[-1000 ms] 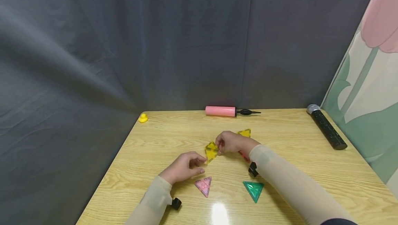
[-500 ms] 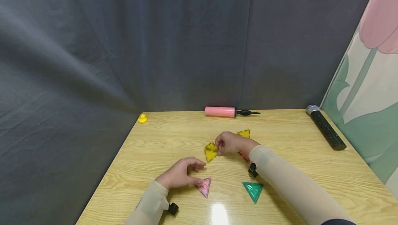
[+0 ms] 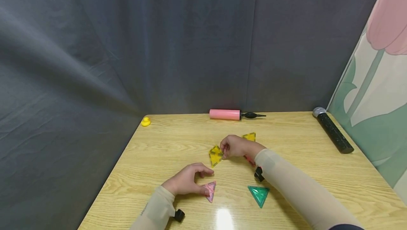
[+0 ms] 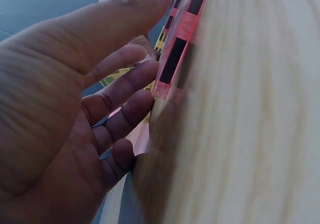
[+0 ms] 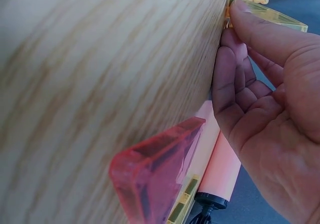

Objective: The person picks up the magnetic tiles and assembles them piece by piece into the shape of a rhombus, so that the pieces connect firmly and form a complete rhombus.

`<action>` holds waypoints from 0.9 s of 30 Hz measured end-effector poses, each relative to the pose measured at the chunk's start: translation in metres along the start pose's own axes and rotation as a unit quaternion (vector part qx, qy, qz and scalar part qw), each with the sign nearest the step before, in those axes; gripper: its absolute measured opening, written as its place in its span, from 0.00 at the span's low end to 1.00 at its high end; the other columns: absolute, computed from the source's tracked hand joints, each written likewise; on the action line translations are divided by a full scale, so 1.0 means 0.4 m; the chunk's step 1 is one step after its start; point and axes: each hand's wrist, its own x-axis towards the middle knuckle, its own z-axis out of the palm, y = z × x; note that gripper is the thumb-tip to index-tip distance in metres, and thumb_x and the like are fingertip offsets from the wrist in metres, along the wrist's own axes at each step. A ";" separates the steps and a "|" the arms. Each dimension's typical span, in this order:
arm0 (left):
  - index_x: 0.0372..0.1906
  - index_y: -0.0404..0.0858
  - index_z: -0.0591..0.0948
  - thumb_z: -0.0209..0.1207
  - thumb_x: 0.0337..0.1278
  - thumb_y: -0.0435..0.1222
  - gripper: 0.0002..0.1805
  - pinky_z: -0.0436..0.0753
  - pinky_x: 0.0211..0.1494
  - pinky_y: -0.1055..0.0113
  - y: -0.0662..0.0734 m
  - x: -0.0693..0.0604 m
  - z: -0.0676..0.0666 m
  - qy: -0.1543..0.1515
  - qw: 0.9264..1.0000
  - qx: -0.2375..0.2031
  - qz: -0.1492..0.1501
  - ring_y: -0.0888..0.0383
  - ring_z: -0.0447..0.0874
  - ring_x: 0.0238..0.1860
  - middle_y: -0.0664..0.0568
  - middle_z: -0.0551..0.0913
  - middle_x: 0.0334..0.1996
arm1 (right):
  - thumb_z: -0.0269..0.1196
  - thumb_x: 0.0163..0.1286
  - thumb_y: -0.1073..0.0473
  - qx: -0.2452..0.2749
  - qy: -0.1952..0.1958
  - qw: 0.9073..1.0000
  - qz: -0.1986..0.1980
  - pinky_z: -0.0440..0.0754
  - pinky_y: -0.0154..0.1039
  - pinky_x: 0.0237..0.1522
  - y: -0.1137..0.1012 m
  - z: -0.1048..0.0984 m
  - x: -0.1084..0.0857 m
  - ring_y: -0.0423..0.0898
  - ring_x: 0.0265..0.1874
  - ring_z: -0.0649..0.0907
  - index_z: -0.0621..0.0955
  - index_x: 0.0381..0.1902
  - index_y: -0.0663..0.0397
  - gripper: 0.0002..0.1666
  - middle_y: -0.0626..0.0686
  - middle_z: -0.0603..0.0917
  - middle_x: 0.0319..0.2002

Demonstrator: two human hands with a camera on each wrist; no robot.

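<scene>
In the head view, two yellow tiles meet at an angle on the table, and my right hand pinches their right corner. The right wrist view shows my thumb and a finger at the edge of the yellow tiles. Nearer the front, a pink triangular tile lies flat with the thumb of my left hand on it. The other left fingers are spread loosely above the table. Beside them the pink tile fills part of the left wrist view.
Under my right wrist lies a red tile, with another yellow tile behind it. A green triangle is at the front. Along the back are a yellow duck, a pink pump and, at right, a microphone.
My left hand has moved down toward the front, and its thumb has come onto the pink tile. The right hand has kept its place at the yellow tiles.
</scene>
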 end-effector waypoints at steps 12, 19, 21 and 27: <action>0.64 0.51 0.84 0.82 0.46 0.49 0.36 0.79 0.60 0.67 0.009 0.002 0.004 -0.010 1.000 0.012 0.005 0.65 0.78 0.52 0.65 0.82 0.55 | 0.79 0.61 0.63 -0.001 0.005 1.000 0.006 0.78 0.38 0.35 0.010 0.003 0.005 0.43 0.29 0.78 0.86 0.33 0.48 0.10 0.46 0.81 0.27; 0.63 0.50 0.84 0.83 0.45 0.49 0.36 0.78 0.61 0.67 0.012 0.004 0.003 -0.016 1.000 0.016 0.007 0.65 0.77 0.52 0.65 0.81 0.54 | 0.79 0.61 0.64 0.012 0.003 1.000 0.008 0.78 0.39 0.36 0.008 0.002 0.003 0.43 0.30 0.78 0.86 0.33 0.49 0.10 0.46 0.81 0.27; 0.63 0.50 0.84 0.83 0.44 0.50 0.37 0.78 0.61 0.67 0.011 0.003 0.004 -0.020 1.000 0.015 0.005 0.65 0.77 0.52 0.65 0.81 0.53 | 0.79 0.61 0.64 0.014 0.003 1.000 0.007 0.78 0.39 0.36 0.010 0.003 0.003 0.43 0.30 0.78 0.86 0.33 0.49 0.10 0.47 0.81 0.27; 0.64 0.49 0.84 0.83 0.43 0.51 0.38 0.78 0.59 0.68 0.006 0.003 0.008 -0.028 0.999 0.013 0.009 0.64 0.76 0.51 0.63 0.80 0.52 | 0.79 0.61 0.64 0.014 -0.001 1.000 0.015 0.79 0.39 0.37 0.012 0.004 0.004 0.44 0.32 0.79 0.86 0.34 0.48 0.10 0.47 0.82 0.29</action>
